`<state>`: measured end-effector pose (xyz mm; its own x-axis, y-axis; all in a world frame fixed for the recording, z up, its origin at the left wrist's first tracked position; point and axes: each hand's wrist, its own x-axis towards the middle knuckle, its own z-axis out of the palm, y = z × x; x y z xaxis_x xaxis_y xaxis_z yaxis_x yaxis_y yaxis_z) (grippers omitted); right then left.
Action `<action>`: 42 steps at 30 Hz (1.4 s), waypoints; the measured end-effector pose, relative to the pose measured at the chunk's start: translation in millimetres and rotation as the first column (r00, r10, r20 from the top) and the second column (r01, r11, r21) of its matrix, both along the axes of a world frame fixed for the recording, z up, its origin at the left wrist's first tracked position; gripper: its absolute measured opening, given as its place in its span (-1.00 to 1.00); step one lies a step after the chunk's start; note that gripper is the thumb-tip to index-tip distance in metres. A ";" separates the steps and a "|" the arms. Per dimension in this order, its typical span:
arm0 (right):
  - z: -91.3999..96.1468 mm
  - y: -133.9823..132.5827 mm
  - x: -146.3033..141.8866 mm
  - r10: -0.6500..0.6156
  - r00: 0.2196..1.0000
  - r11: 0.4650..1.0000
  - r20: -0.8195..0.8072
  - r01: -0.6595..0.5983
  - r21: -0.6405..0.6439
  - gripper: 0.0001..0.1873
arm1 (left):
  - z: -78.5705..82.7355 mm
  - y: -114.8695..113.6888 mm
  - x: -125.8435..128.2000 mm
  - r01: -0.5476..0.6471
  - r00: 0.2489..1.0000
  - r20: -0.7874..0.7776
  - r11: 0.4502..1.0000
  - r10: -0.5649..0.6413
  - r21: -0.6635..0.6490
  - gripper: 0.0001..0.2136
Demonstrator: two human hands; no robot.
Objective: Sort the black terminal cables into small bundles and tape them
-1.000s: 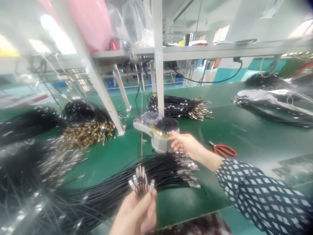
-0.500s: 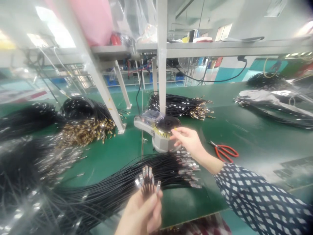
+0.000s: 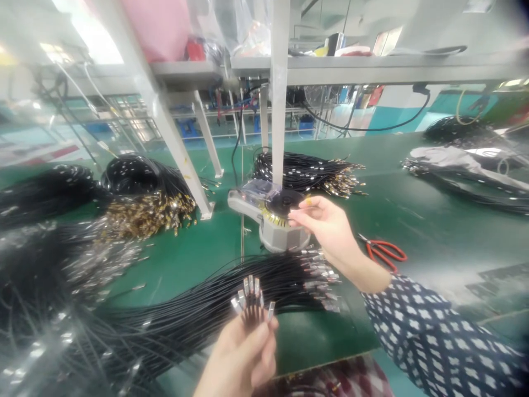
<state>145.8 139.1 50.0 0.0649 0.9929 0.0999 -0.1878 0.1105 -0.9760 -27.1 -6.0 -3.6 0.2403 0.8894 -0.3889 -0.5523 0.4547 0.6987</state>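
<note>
At the bottom centre of the frame the left hand (image 3: pixel 242 358) is closed around a small bunch of cables (image 3: pixel 251 309), gripped just below their metal plugs, which stand up fanned and roughly level with each other; no binding shows on this bunch. It hangs over the near edge of the green counter (image 3: pixel 413 215), so there is little room below it. Just beyond lies a broad loose heap of cables (image 3: pixel 198 309) of the same black kind, running from the lower left to plug ends in the middle of the frame, unbundled as far as can be seen, so most of the work looks to be left. Above that, in mid-frame, the right hand (image 3: pixel 326 229) (its sleeve is dark with white diamonds) reaches to the tape dispenser (image 3: pixel 273 220), thumb and forefinger pinched on what seems to be a short strip of tape (image 3: pixel 305 203) at the dispenser's top, though blur makes this uncertain. Right of that hand lie red-handled scissors (image 3: pixel 384 251), with bare counter around and behind them, the freest room for moving. The left of the frame is crowded: gold-ended bundles (image 3: pixel 144 207) near a slanted strut (image 3: pixel 173 143). Directly behind the dispenser stands an upright post (image 3: pixel 279 94), with another gathered bundle (image 3: pixel 309 173) past it, and a cluttered shelf (image 3: pixel 372 60) runs across the top.
</note>
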 end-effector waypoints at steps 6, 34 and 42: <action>-21.3 4.5 -0.8 -0.017 0.993 0.998 0.120 0.008 0.070 -0.68 | -2.4 0.6 0.7 0.005 1.000 0.029 1.000 -0.005 -0.007 -0.75; -2.2 -75.3 27.6 0.679 0.606 0.734 0.414 -0.580 -0.354 -0.46 | 8.1 7.5 11.6 -0.129 0.979 -0.156 0.991 0.133 0.032 -0.70; 5.5 -88.0 17.8 0.557 0.411 0.770 0.722 -0.581 -0.263 -0.54 | 10.2 5.2 16.2 -0.097 0.957 -0.267 0.991 0.118 0.091 -0.77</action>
<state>163.7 51.1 55.4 -0.6207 0.7696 -0.1499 0.5436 0.2846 -0.7896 -11.0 -0.8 6.6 0.0369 0.9336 -0.3563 -0.3800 0.3429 0.8591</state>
